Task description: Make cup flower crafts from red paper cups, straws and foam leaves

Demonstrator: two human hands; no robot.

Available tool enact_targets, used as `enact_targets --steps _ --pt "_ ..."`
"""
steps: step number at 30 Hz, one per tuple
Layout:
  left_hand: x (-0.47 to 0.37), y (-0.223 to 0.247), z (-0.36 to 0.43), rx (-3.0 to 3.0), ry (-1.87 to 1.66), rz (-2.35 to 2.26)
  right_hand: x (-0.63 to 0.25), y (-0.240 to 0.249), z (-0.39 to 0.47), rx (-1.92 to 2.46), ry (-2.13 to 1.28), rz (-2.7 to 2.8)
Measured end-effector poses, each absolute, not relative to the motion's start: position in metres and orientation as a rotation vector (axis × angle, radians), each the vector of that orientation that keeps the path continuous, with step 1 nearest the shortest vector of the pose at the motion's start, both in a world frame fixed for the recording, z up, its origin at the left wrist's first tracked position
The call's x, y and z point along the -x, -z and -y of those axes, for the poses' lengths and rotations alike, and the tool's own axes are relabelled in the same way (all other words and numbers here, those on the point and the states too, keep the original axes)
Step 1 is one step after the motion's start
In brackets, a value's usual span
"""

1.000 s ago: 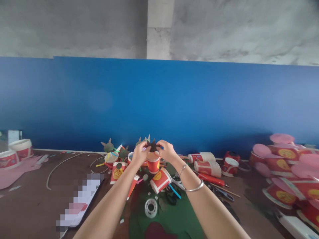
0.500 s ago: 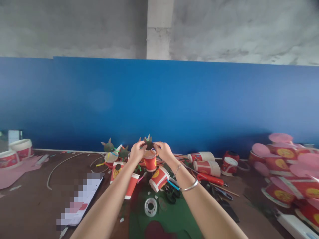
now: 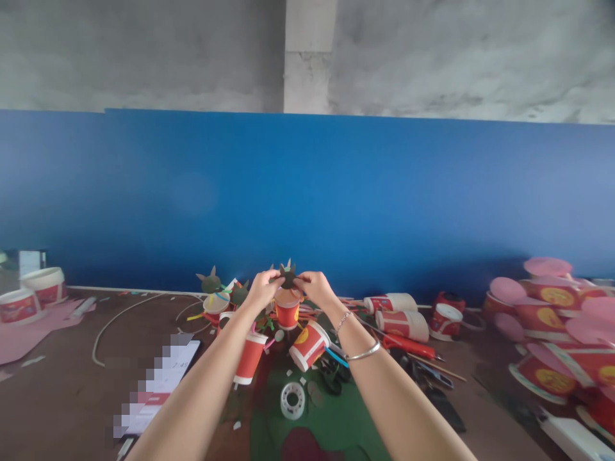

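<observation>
Dark eared cutout [image 3: 289,280], pinched by fingers of left hand [image 3: 262,288] and right hand [image 3: 316,288], overlaps the red cup [image 3: 287,315], attachment unclear.

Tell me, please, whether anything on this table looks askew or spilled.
I see no spill. The tipped red paper cup by the blue strip looks askew next to the upright cup below the dark eared piece, and pale scraps look untidy on the green sheet.
</observation>
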State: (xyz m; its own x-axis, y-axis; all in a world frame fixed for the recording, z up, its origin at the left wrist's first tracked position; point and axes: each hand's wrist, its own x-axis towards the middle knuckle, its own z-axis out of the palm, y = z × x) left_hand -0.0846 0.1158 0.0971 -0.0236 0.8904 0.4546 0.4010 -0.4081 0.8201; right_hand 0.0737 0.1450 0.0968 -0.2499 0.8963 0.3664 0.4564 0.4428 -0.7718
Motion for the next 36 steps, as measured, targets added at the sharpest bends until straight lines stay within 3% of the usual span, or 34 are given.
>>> enact_targets --steps 14,36 --pt "0.08 -0.094 -0.119 -1.75 -1.474 -1.333 -0.068 -0.087 -0.139 1.167 -0.506 1.847" --pt "0.084 -0.078 -0.136 -1.767 -1.514 -1.781 -0.077 -0.074 -0.145 1.23 -0.479 1.834"
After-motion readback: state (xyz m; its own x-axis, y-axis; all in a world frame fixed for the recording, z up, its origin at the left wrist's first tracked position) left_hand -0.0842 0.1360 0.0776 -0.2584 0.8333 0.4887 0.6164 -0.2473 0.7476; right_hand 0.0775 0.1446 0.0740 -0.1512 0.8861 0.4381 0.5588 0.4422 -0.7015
